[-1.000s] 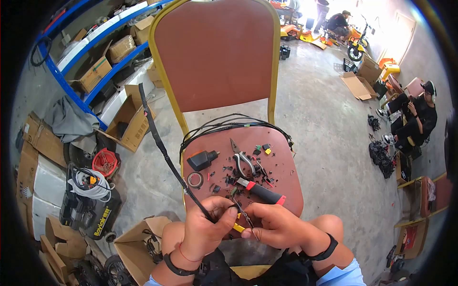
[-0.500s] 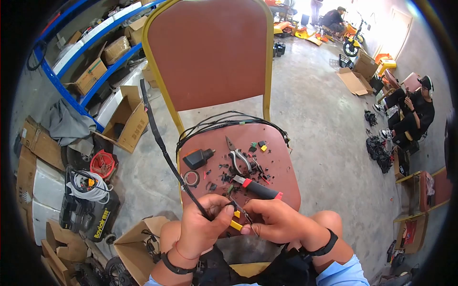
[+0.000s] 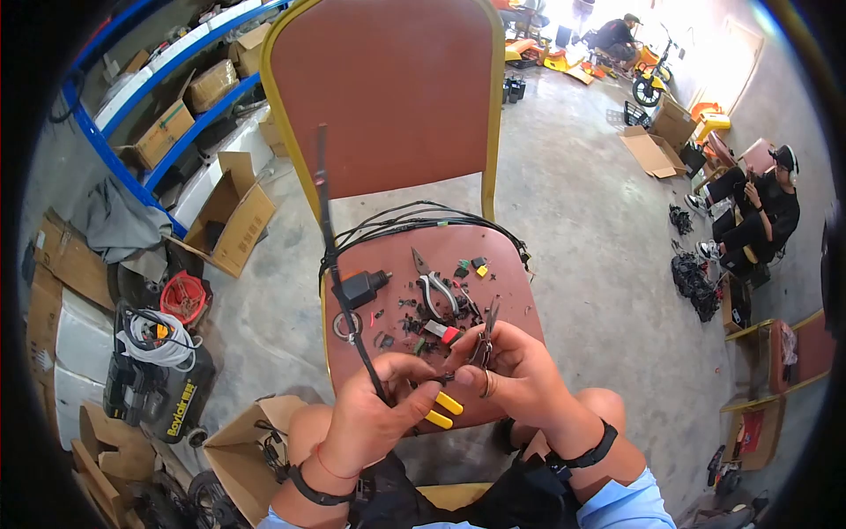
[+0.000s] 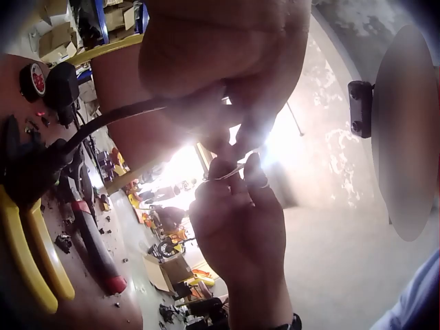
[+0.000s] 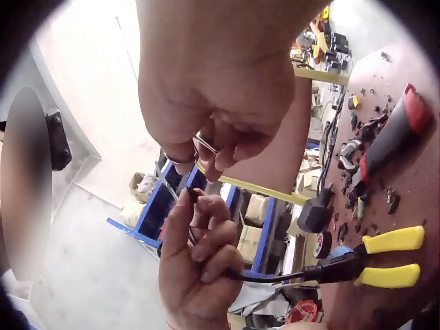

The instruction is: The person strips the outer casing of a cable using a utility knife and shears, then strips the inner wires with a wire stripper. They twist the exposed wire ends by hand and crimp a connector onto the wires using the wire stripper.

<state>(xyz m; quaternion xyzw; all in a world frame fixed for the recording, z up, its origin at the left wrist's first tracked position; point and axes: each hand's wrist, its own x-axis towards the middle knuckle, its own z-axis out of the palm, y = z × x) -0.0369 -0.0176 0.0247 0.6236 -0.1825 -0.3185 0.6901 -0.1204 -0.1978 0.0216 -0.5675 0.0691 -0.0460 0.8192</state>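
Note:
My left hand (image 3: pixel 374 406) grips a long black taped cable (image 3: pixel 345 317), which rises past the chair back in the head view. Thumb and forefinger pinch a small dark piece (image 5: pixel 194 194) toward the right hand. My right hand (image 3: pixel 520 375) holds small metal scissors (image 3: pixel 483 348), the blades pointing up and away and a thin ring handle at the fingers. Fingertips of both hands almost meet. Below them show the yellow handles (image 5: pixel 390 258) of a tool, its black body overlapped by cable in the right wrist view.
On the red chair seat (image 3: pixel 515 295) lie grey-handled pliers (image 3: pixel 434 291), a red-and-grey utility knife (image 5: pixel 395 137), a tape roll (image 3: pixel 346 326), a black block (image 3: pixel 361 286) and dark scraps. Coiled cables (image 3: pixel 423 216) line its back. Cardboard boxes flank the chair; a seated person (image 3: pixel 762 207) is at right.
My right hand has turned and risen, swinging the scissors from beside the left fingers to point up and away. The cable's far end has swung right. More of the yellow handles shows.

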